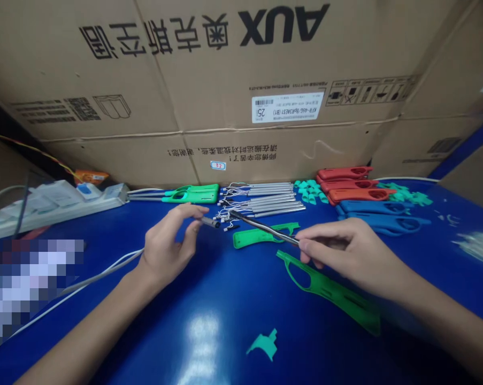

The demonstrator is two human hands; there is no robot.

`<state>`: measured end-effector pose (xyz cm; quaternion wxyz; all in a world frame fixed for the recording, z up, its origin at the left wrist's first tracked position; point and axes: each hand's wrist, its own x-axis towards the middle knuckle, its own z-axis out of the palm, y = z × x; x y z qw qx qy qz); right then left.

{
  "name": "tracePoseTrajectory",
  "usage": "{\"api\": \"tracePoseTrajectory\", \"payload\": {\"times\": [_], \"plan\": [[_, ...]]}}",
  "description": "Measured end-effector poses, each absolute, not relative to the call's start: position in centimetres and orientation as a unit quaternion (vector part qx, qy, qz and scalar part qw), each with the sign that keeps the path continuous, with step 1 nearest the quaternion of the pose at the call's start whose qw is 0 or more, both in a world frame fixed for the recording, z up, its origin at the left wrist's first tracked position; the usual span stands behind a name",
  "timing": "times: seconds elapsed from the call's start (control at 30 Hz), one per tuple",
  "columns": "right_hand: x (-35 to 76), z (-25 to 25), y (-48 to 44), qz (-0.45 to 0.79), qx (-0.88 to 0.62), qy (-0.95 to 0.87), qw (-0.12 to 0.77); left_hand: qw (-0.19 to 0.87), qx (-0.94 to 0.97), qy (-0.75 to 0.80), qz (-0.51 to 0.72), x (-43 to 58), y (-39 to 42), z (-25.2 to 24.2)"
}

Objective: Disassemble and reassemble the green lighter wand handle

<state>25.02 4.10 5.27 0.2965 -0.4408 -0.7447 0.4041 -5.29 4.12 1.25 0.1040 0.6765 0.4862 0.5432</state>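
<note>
Between thumb and forefinger of my left hand is a small dark grey cylindrical piece. My right hand pinches one end of a slim shiny metal tube, whose darker far end points up and left toward the left hand's piece. The two are apart. Under the tube lies a green lighter handle half; a second green handle half, with a trigger loop, lies below the right hand. Nearer me is a loose turquoise trigger piece. Behind the hands are several silver tubes with thin wires.
A large cardboard box closes off the back. Red handles, blue handles and small turquoise parts lie along the back right. Assembled green lighters and a white power strip are at left. White cables cross the blue table.
</note>
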Motion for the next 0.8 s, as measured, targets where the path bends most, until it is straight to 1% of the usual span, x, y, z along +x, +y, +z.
{"api": "tracePoseTrajectory", "payload": {"times": [0.13, 0.3, 0.47, 0.8], "plan": [[24.89, 5.19, 3.82, 0.4, -0.426, -0.76, 0.284, -0.02, 0.752, 0.452, 0.479, -5.66, 4.21, 0.87], [24.69, 5.0, 3.59, 0.385, -0.413, -0.781, 0.266, -0.111, 0.786, 0.429, 0.43, -5.56, 4.28, 0.62], [24.64, 4.9, 3.62, 0.379, -0.419, -0.782, 0.264, -0.159, 0.796, 0.415, 0.411, -5.4, 4.2, 0.96], [24.5, 4.94, 3.47, 0.355, -0.439, -0.785, 0.256, -0.213, 0.803, 0.396, 0.392, -5.79, 4.28, 1.49]]}}
